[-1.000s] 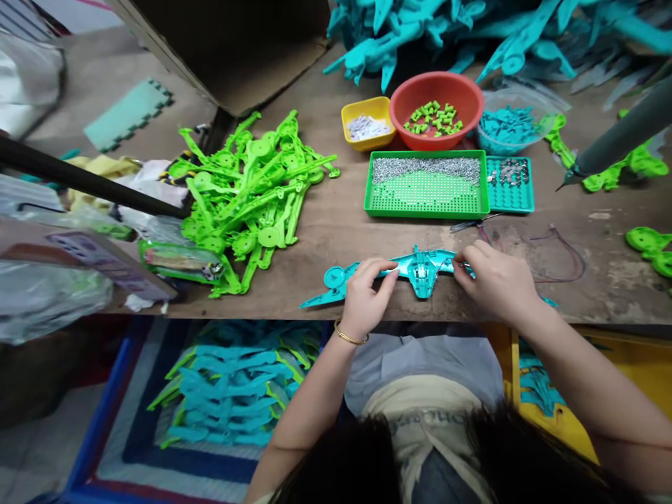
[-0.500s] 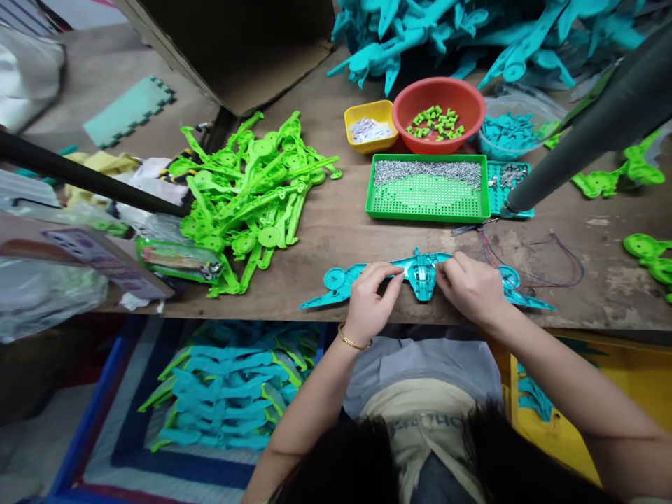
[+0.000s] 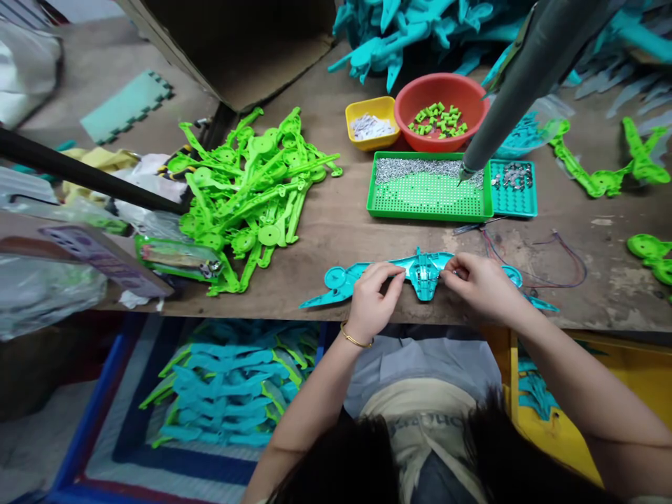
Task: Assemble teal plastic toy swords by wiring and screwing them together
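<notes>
A teal plastic winged shell (image 3: 424, 280) lies along the table's front edge, its moulded middle section facing up and a round-lobed wing on each side. My left hand (image 3: 370, 297) is over the left wing, thumb and fingertips closed together at the shell beside its middle. Across from it, my right hand (image 3: 480, 283) is closed in a pinch just right of the middle section. A tiny item may be between those fingertips, but I cannot make it out. My right hand covers part of the right wing.
A dark hanging tool (image 3: 504, 105) with a thin tip is above a green tray (image 3: 430, 203) of small metal pieces. Behind are a yellow bowl (image 3: 370, 143) and a red bowl (image 3: 441, 143). Green plastic parts (image 3: 262, 189) are heaped at left; thin wires (image 3: 561, 280) lie at right.
The hanging tool has swung left, its tip now over the green tray. My right hand has shifted slightly right, its fingers more curled. My left hand and the shell have hardly moved.
</notes>
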A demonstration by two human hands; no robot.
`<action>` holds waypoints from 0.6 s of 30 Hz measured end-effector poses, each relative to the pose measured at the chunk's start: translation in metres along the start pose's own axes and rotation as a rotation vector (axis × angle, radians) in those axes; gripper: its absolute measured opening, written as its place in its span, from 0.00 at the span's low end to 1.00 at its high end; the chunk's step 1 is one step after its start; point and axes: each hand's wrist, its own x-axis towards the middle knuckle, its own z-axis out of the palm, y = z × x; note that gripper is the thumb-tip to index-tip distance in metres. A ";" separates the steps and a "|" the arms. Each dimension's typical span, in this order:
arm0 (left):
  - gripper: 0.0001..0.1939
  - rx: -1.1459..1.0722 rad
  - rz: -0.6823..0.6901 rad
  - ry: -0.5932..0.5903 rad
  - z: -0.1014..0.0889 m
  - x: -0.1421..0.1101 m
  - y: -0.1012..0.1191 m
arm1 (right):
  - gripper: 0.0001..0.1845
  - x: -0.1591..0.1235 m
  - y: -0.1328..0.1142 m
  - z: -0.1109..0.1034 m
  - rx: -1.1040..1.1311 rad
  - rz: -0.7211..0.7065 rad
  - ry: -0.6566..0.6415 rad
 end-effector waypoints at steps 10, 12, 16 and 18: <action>0.06 0.213 0.088 -0.129 0.003 0.007 -0.007 | 0.12 0.008 -0.001 0.008 -0.382 -0.007 0.068; 0.06 0.224 0.083 -0.138 0.003 0.007 -0.007 | 0.13 0.006 -0.003 0.012 -0.383 0.011 0.117; 0.06 0.241 0.068 -0.148 0.002 0.006 -0.006 | 0.13 0.003 -0.004 0.020 -0.270 -0.003 0.116; 0.06 0.251 0.062 -0.148 0.002 0.005 -0.006 | 0.12 0.002 -0.003 0.021 -0.223 -0.016 0.096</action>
